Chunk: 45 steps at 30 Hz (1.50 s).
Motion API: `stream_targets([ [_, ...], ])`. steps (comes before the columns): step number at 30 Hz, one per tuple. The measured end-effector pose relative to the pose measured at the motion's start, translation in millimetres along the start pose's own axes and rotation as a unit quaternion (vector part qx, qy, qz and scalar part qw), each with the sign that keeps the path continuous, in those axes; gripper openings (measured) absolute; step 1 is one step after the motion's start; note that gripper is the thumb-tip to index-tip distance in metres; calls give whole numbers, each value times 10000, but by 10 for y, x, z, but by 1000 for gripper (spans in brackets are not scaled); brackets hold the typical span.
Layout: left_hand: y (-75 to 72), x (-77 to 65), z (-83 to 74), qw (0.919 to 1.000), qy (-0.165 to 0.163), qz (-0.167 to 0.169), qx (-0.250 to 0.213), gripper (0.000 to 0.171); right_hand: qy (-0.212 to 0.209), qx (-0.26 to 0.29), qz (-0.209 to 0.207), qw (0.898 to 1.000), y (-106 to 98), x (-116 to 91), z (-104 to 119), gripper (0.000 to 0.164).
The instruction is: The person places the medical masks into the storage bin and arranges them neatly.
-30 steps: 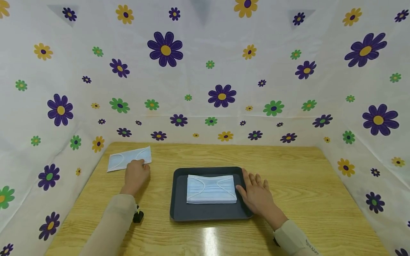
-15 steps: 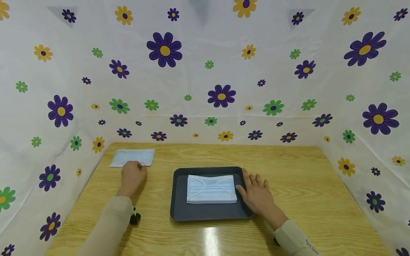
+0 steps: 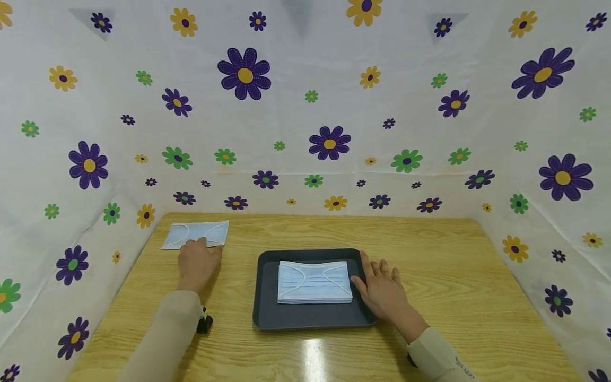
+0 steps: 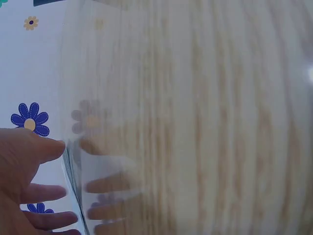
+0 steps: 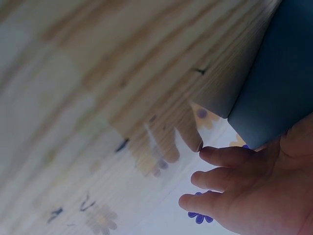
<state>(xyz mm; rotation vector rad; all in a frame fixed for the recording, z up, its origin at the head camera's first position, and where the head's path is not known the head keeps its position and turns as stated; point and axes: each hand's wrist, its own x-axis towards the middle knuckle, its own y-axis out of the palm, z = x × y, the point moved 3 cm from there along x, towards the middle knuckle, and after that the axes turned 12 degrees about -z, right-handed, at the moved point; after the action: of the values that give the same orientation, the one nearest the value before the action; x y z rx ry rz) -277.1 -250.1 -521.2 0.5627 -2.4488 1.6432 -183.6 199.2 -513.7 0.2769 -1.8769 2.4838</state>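
Observation:
A light blue face mask (image 3: 215, 232) with white ear loops lies on the table at the far left. My left hand (image 3: 198, 264) is at its near edge, with some fingers overlapping it in the head view. In the left wrist view, the thumb (image 4: 50, 149) meets the mask's thin edge (image 4: 72, 178), and the other fingers stretch toward it, spaced apart. A neat stack of blue face masks (image 3: 315, 283) sits inside a dark grey tray (image 3: 315, 317). My right hand (image 3: 384, 292) rests along the tray's right side, fingers extended and thumb over the rim.
The wood-grain table (image 3: 453, 276) has a glossy, reflective top. White cloth (image 3: 286, 116) printed with purple, yellow and green flowers encloses it at the back and both sides. A small black device (image 3: 204, 323) is strapped at the left wrist.
The mask at the far left has turned from tilted to nearly level with the back edge and lies flat. My left hand has shifted slightly with it; right hand and tray stay put.

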Motion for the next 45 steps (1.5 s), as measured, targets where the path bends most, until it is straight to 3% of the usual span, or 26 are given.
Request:
stream_targets([
  [4, 29, -4, 6, 9995, -47, 121, -284, 48, 5, -33, 54, 10000, 8, 15, 4, 74],
  [10, 46, 10, 11, 9972, 46, -179, -727, 31, 11, -37, 4, 10000, -1, 16, 4, 73],
  [14, -10, -1, -15, 9988, -71, -97, -470, 33, -8, -24, 7, 10000, 3, 3, 3, 73],
  [21, -127, -20, -63, 9981, -560, 216, 101, 44, -10, -20, -12, 10000, 20, 3, -11, 73],
  [28, -139, -17, -71, 9958, -712, 573, -28, 29, -38, -42, -13, 10000, 7, 8, -9, 73],
  [35, -132, -51, -11, 9899, -1114, 863, -140, 27, -8, -53, 53, 10000, 17, 7, -13, 73],
  [41, -114, -9, 95, 9881, -1188, 852, -472, 34, -15, -69, 47, 10000, 39, 4, -16, 73],
  [45, -121, 36, 164, 9877, -1223, 656, -714, 27, 18, -71, 35, 10000, 38, 5, -11, 73],
])
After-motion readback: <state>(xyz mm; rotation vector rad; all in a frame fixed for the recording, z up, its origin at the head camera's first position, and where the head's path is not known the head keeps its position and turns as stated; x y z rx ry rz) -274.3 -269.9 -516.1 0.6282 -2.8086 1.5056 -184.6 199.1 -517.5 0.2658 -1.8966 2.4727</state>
